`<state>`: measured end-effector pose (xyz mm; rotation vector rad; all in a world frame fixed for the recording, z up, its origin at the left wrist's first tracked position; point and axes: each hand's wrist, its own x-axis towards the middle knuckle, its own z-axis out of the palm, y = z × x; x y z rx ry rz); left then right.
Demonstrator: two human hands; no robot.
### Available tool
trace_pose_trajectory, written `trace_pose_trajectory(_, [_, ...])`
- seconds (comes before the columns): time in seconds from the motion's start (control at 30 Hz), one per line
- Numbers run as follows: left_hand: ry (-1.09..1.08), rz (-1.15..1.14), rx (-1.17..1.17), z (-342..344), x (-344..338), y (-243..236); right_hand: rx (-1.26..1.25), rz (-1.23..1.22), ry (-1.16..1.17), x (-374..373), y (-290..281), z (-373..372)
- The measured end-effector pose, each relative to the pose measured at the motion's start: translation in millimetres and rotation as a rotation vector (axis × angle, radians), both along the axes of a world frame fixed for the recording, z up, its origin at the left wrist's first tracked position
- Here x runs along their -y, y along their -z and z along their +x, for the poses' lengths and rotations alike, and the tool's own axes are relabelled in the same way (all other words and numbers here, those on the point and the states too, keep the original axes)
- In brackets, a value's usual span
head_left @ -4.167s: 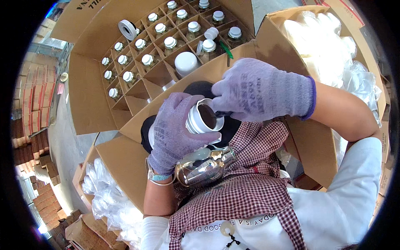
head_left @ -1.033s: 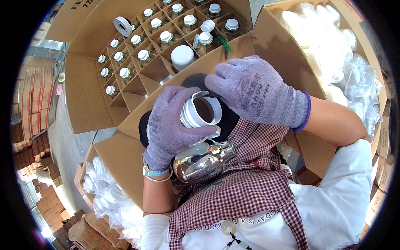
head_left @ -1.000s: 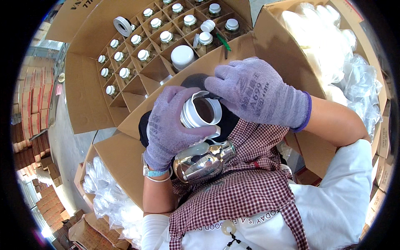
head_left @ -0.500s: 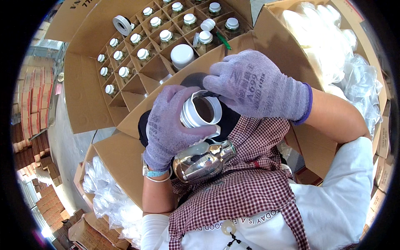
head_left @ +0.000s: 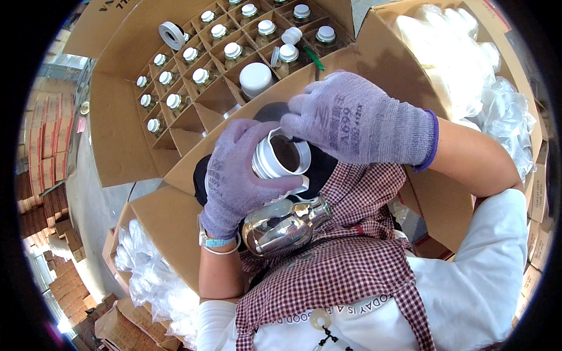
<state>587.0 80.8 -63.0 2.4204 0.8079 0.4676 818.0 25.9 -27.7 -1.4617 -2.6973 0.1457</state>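
My left hand (head_left: 231, 181), in a grey-purple glove, grips a white threaded plastic container (head_left: 264, 159) with a dark interior, tilted so that its opening faces up and right. My right hand (head_left: 351, 120), gloved alike, is closed at the far rim of that opening; a small dark item shows under its fingertips, mostly hidden. A shiny silvered flask (head_left: 281, 228) lies on its side on my checked apron (head_left: 333, 269), just below the container. Behind my hands is a dark rounded surface (head_left: 322, 169), which I cannot make out.
Ahead stands a divided carton (head_left: 123, 152) of capped glass bottles, with a white ring (head_left: 172, 35), a large white cap (head_left: 255, 79) and a green strip (head_left: 313, 57). Open boxes of plastic-wrapped pieces stand right (head_left: 445, 52) and left (head_left: 140, 269). Stacked cartons (head_left: 50, 140) line the far left.
My right hand has shifted slightly up and left over the last second, staying at the container's rim. My left hand keeps its grip, and the container has barely moved.
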Motion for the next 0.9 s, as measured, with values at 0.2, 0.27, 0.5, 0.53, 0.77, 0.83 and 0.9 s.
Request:
trace_pose_trajectory(0.2, [0.025, 0.013, -0.04, -0.4, -1.5, -3.0, -0.163, -0.023, 0.121, 4.7, 13.3, 5.2])
trace_pose_trajectory(0.27, [0.02, 0.017, -0.043, -0.3, -1.8, -2.6, -0.121, -0.053, 0.147, 3.6, 6.6, 3.7])
trace_pose_trajectory(0.5, [0.013, 0.013, -0.024, 0.5, -0.9, -0.4, -0.249, -0.076, 0.151, -2.7, 12.9, 10.4])
trace_pose_trajectory(0.53, [0.01, 0.015, -0.035, 0.3, -0.8, -0.8, -0.249, -0.068, 0.142, -3.5, 14.1, 11.0])
trace_pose_trajectory(0.77, [0.006, 0.022, -0.036, 0.9, -1.1, -2.2, -0.201, 0.022, 0.123, -1.4, 14.0, 6.8])
trace_pose_trajectory(0.83, [0.011, 0.015, -0.043, 1.0, -2.3, -2.5, -0.167, 0.062, 0.119, -1.2, 12.9, 3.5])
trace_pose_trajectory(0.9, [0.008, 0.022, -0.042, 1.0, -2.2, -2.6, -0.127, 0.088, 0.12, -1.7, 8.0, -1.5])
